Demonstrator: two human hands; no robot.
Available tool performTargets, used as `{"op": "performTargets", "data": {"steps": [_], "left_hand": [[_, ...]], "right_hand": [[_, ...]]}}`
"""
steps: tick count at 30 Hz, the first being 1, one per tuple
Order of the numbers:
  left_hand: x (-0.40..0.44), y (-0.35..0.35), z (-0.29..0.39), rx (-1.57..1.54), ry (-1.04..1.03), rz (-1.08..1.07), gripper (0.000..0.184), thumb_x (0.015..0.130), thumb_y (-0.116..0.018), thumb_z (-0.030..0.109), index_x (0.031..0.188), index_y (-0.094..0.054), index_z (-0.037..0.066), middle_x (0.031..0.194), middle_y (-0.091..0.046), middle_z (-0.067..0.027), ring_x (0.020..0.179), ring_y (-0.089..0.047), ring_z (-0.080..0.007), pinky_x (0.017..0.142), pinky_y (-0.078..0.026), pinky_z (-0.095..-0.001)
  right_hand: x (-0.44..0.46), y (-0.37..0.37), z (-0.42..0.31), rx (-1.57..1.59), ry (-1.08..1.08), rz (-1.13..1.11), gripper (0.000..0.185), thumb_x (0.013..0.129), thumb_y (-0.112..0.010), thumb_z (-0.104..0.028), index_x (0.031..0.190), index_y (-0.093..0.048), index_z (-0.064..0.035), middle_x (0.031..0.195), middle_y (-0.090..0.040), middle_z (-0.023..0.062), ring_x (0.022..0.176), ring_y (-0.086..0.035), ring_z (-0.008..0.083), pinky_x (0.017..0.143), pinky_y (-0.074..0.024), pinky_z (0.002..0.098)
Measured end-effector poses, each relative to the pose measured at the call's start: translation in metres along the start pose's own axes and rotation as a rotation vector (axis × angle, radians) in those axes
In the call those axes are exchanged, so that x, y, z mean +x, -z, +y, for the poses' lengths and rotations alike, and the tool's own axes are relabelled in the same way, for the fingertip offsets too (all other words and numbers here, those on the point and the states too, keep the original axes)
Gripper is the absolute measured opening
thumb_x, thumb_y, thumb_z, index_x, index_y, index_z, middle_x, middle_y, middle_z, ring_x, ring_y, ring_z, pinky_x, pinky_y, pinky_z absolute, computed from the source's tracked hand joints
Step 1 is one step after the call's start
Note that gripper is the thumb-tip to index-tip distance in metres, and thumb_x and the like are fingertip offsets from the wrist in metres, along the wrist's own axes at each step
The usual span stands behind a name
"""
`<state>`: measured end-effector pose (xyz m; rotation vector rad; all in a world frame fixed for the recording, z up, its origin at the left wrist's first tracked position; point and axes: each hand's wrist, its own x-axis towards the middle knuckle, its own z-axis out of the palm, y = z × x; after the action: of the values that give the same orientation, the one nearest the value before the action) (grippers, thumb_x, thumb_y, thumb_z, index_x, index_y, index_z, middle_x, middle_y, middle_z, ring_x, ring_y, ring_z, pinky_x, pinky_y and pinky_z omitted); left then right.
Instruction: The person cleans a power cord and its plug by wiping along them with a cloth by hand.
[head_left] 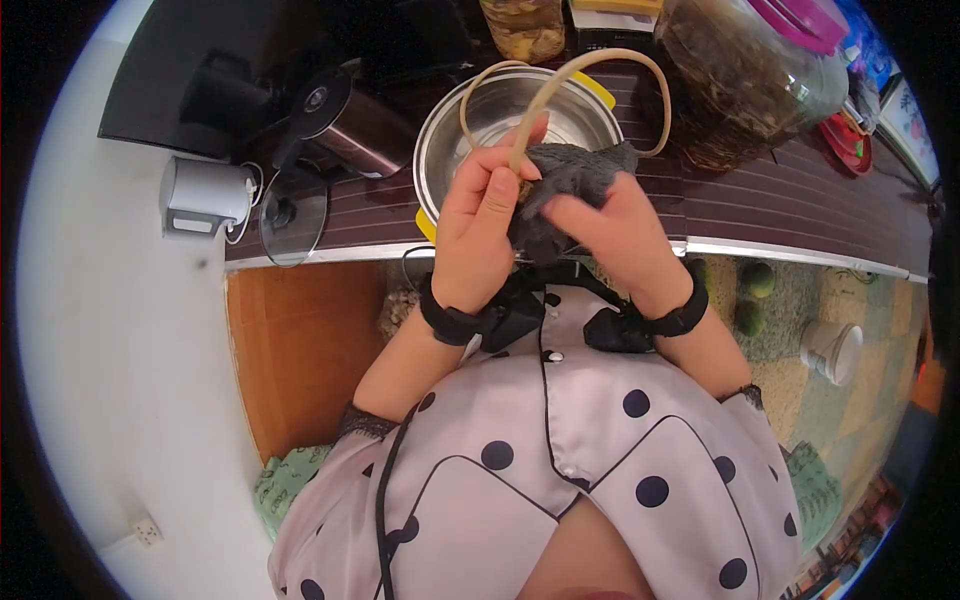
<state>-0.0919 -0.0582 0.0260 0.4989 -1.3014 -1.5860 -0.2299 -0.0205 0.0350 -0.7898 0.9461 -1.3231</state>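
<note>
A beige cord (pixel 541 105) loops above a shiny steel pot (pixel 487 108) with yellow handles on the dark counter. My left hand (pixel 478 225) is closed around this cord, thumb and fingers pinching it over the pot's near side. Bunched in my right hand (pixel 628 237) is a dark grey cloth (pixel 582 165), pressed up close to the cord beside my left fingers. My right fingertips are partly hidden by the cloth and slightly blurred. Whether the cord joins the pot cannot be made out.
Left of the pot stand a dark kettle (pixel 362 125), a glass lid (pixel 295 215) and a silver-grey appliance (pixel 205 197). A large jar (pixel 745 95) with a pink lid is at the right; a smaller jar (pixel 526 30) is behind. A white bucket (pixel 832 352) sits on the floor.
</note>
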Motion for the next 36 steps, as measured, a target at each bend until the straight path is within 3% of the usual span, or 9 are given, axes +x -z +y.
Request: {"op": "performTargets", "data": {"steps": [2, 7, 13, 17, 19, 22, 25, 33, 36], "left_hand": [[0.000, 0.000, -0.002, 0.172, -0.049, -0.022, 0.021, 0.097, -0.039, 0.025, 0.093, -0.048, 0.006, 0.134, -0.039, -0.0227, 0.123, -0.039, -0.0270, 0.103, -0.030, -0.0382], [-0.003, -0.003, -0.001, 0.379, -0.187, -0.036, 0.018, 0.095, -0.043, 0.019, 0.096, -0.054, 0.005, 0.134, -0.041, -0.0175, 0.112, -0.044, -0.0171, 0.095, -0.032, -0.0286], [0.000, -0.002, 0.001, 0.209, -0.113, -0.051, 0.018, 0.095, -0.043, 0.019, 0.096, -0.053, 0.005, 0.133, -0.041, -0.0168, 0.109, -0.044, -0.0152, 0.093, -0.034, -0.0279], [0.000, -0.003, 0.000, 0.227, -0.105, -0.063, 0.019, 0.096, -0.039, 0.021, 0.094, -0.050, 0.005, 0.133, -0.041, -0.0234, 0.123, -0.038, -0.0247, 0.103, -0.025, -0.0347], [-0.001, 0.001, -0.002, 0.289, -0.143, -0.095, 0.018, 0.096, -0.042, 0.020, 0.096, -0.052, 0.005, 0.134, -0.041, -0.0154, 0.103, -0.044, -0.0121, 0.089, -0.034, -0.0252], [-0.002, -0.001, -0.003, -0.014, -0.030, -0.054, 0.018, 0.096, -0.041, 0.020, 0.096, -0.051, 0.006, 0.135, -0.040, -0.0149, 0.096, -0.044, -0.0094, 0.085, -0.034, -0.0234], [0.000, -0.003, 0.002, -0.111, 0.006, -0.032, 0.021, 0.096, -0.040, 0.027, 0.095, -0.046, 0.006, 0.133, -0.039, -0.0232, 0.120, -0.040, -0.0248, 0.101, -0.031, -0.0361], [-0.001, -0.003, 0.003, 0.263, -0.094, -0.086, 0.024, 0.095, -0.042, 0.030, 0.094, -0.047, 0.007, 0.134, -0.038, -0.0234, 0.123, -0.038, -0.0258, 0.102, -0.029, -0.0355], [0.000, 0.001, 0.005, 0.272, -0.100, -0.136, 0.025, 0.095, -0.042, 0.032, 0.092, -0.047, 0.008, 0.135, -0.037, -0.0244, 0.125, -0.037, -0.0269, 0.103, -0.028, -0.0364]], "right_hand": [[0.003, -0.001, 0.007, -0.275, 0.186, -0.041, 0.017, 0.076, -0.058, -0.011, 0.081, -0.059, 0.0046, 0.070, -0.056, 0.0005, 0.064, -0.047, 0.0046, 0.056, -0.0416, 0.0237], [0.010, 0.010, 0.029, -0.301, 0.126, -0.011, 0.016, 0.075, -0.058, -0.012, 0.071, -0.056, 0.0040, 0.059, -0.049, -0.0026, 0.058, -0.041, 0.0036, 0.048, -0.0363, 0.0232], [0.005, -0.006, 0.010, 0.028, 0.059, 0.034, 0.015, 0.076, -0.058, -0.013, 0.069, -0.056, 0.0003, 0.063, -0.047, -0.0061, 0.059, -0.039, 0.0028, 0.047, -0.0330, 0.0228], [0.008, 0.010, 0.016, -0.104, 0.031, -0.082, 0.010, 0.077, -0.056, -0.010, 0.078, -0.058, -0.0004, 0.071, -0.052, -0.0046, 0.063, -0.043, 0.0024, 0.051, -0.0351, 0.0211], [0.008, 0.010, 0.017, -0.140, -0.013, -0.098, 0.010, 0.077, -0.055, -0.009, 0.081, -0.059, -0.0004, 0.073, -0.053, -0.0040, 0.065, -0.045, 0.0025, 0.052, -0.0359, 0.0208], [0.007, 0.007, 0.016, 0.055, -0.005, -0.032, 0.014, 0.079, -0.054, -0.009, 0.087, -0.059, 0.0000, 0.076, -0.055, -0.0035, 0.066, -0.047, 0.0033, 0.054, -0.0381, 0.0205], [0.006, 0.007, 0.011, 0.132, -0.041, -0.028, 0.016, 0.079, -0.054, -0.009, 0.090, -0.060, 0.0002, 0.077, -0.056, -0.0031, 0.066, -0.048, 0.0044, 0.057, -0.0407, 0.0214], [0.004, 0.002, 0.012, -0.254, 0.179, -0.084, 0.018, 0.079, -0.055, -0.008, 0.092, -0.060, 0.0030, 0.082, -0.058, -0.0008, 0.074, -0.050, 0.0052, 0.063, -0.0433, 0.0222], [0.001, 0.001, 0.009, -0.011, 0.073, -0.039, 0.017, 0.079, -0.055, -0.007, 0.092, -0.060, 0.0028, 0.082, -0.059, -0.0003, 0.073, -0.051, 0.0064, 0.064, -0.0443, 0.0225]]}}
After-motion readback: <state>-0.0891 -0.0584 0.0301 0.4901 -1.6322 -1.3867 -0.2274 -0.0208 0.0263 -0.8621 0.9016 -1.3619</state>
